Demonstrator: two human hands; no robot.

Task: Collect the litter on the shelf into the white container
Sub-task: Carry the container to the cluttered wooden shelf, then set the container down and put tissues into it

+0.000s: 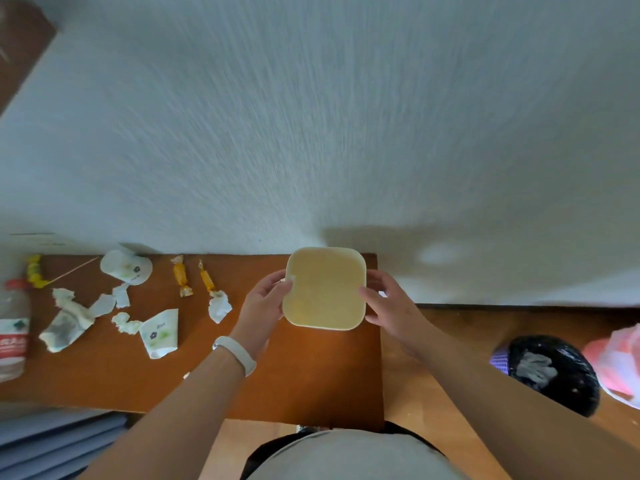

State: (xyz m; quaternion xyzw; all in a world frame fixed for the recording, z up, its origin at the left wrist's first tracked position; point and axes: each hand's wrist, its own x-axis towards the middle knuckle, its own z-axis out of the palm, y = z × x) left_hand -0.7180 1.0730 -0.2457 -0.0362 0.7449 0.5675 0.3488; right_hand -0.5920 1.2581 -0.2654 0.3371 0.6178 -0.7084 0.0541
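White container at the brown shelf's right end; left hand and right hand curl their fingers on its sides.

Both forearms reach forward from the lower edge, converging. Left hand, a white band on its wrist, grips the left side of the container, fingers curled round its edge; right hand grips the right side likewise
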